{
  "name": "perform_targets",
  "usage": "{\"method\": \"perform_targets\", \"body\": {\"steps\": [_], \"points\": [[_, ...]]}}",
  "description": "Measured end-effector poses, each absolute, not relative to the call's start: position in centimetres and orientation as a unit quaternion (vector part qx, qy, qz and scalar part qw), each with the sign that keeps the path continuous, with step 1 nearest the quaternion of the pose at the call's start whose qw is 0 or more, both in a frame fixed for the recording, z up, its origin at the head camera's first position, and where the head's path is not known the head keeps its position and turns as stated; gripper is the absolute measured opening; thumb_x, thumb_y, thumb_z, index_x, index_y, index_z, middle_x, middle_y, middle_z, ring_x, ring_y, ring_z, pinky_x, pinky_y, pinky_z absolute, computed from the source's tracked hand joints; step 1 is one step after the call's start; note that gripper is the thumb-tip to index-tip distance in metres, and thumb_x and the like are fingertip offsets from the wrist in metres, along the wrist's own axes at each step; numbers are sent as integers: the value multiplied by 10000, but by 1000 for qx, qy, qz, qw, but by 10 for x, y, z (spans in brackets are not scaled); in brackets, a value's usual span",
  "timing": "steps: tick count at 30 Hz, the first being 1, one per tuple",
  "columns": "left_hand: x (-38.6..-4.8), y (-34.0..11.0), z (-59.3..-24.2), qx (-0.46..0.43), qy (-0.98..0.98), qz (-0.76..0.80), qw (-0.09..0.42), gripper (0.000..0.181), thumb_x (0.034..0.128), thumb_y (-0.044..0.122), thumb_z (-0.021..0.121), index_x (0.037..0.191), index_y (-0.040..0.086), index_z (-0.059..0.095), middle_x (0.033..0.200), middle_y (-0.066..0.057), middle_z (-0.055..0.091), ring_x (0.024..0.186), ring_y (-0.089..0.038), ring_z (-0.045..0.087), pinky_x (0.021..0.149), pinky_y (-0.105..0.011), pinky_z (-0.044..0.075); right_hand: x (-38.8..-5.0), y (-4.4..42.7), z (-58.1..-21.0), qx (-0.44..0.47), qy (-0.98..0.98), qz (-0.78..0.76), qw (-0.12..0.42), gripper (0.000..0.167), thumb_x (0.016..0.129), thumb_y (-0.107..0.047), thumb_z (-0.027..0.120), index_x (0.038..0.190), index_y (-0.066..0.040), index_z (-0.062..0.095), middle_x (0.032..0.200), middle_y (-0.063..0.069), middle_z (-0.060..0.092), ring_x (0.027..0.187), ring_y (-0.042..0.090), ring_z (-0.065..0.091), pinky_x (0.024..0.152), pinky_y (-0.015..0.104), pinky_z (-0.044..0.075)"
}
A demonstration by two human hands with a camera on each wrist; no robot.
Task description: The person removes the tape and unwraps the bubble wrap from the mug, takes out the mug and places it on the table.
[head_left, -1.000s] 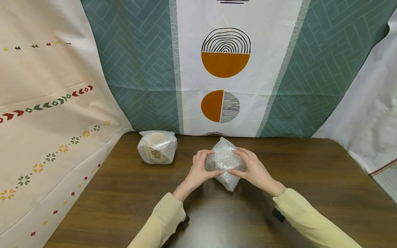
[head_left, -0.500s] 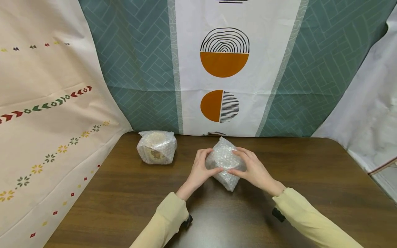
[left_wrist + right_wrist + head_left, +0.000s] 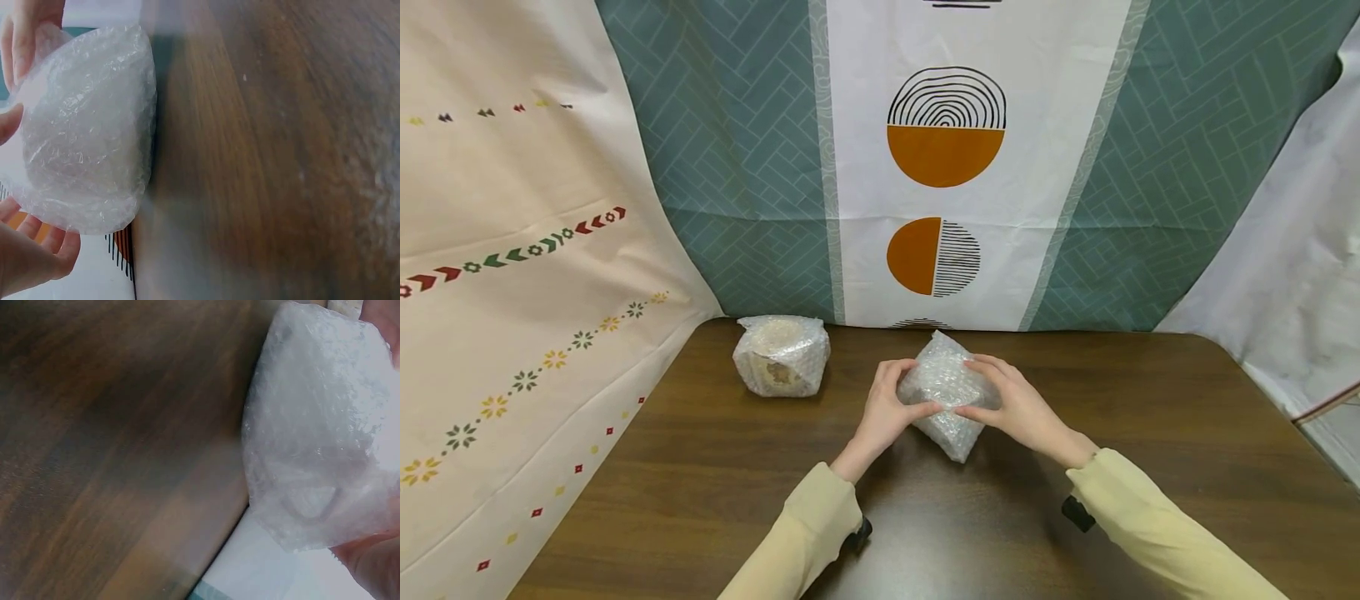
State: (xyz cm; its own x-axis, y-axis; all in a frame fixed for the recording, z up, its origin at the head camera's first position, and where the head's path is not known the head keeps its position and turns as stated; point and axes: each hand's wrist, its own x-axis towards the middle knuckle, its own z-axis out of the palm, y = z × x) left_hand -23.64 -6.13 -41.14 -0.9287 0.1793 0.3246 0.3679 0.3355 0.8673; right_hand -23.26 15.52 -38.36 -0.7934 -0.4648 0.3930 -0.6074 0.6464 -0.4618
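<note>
A bubble-wrapped bundle [image 3: 943,379] rests on the brown table, one pointed end toward the far edge and the other toward the person. The left hand [image 3: 887,410] holds its left side and the right hand [image 3: 1019,408] its right, with fingers curved around it and the two thumbs almost meeting on the near side. Through the wrap [image 3: 319,425] in the right wrist view shows a faint loop like a handle; the wrapped thing itself is unclear. Bubble wrap [image 3: 87,131] also fills the left part of the left wrist view, with fingers around it.
A second bubble-wrapped bundle [image 3: 781,357], with a brownish print showing through, stands at the table's back left. Patterned cloths hang behind the table [image 3: 1135,417] and along its left side. White cloth [image 3: 1285,275] hangs at the right.
The left wrist and forearm have shifted slightly to the right. Both hands stay around the bundle, which looks nearly still.
</note>
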Motion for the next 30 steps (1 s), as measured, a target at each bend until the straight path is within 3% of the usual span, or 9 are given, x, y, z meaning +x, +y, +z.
{"method": "perform_targets", "body": {"steps": [9, 17, 23, 30], "points": [[-238, -60, -411, -169, -814, -549, 88, 639, 701, 264, 792, 1221, 46, 491, 1165, -70, 399, 1092, -219, 403, 894, -381, 347, -233, 150, -377, 289, -900, 296, 137, 590, 756, -323, 737, 1213, -14, 526, 1291, 172, 413, 1183, 335, 350, 908, 500, 330], [-237, -61, -409, -165, -816, -549, 79, 638, 697, 262, 793, 1224, 56, 497, 1161, -62, 401, 1075, -212, 399, 881, -380, 351, -234, 135, -370, 330, -886, 259, 199, 472, 753, -221, 753, 1162, -54, 586, 1204, 98, 507, 1113, 256, 399, 844, 418, 407], [-237, -61, -410, -165, -817, -547, 79, 643, 686, 265, 799, 1220, 64, 501, 1166, -56, 399, 1079, -210, 401, 883, -374, 351, -237, 130, -368, 340, -882, 254, 205, 451, 737, -205, 767, 1132, -59, 606, 1178, 83, 522, 1094, 237, 419, 838, 396, 418], [-238, -61, -411, -167, -814, -551, 83, 635, 696, 293, 791, 1213, 64, 502, 1172, -59, 393, 1084, -238, 403, 876, -398, 361, -242, 123, -369, 366, -878, 195, 240, 426, 722, -213, 777, 1088, -57, 625, 1109, 73, 557, 1016, 219, 480, 710, 345, 486]]}}
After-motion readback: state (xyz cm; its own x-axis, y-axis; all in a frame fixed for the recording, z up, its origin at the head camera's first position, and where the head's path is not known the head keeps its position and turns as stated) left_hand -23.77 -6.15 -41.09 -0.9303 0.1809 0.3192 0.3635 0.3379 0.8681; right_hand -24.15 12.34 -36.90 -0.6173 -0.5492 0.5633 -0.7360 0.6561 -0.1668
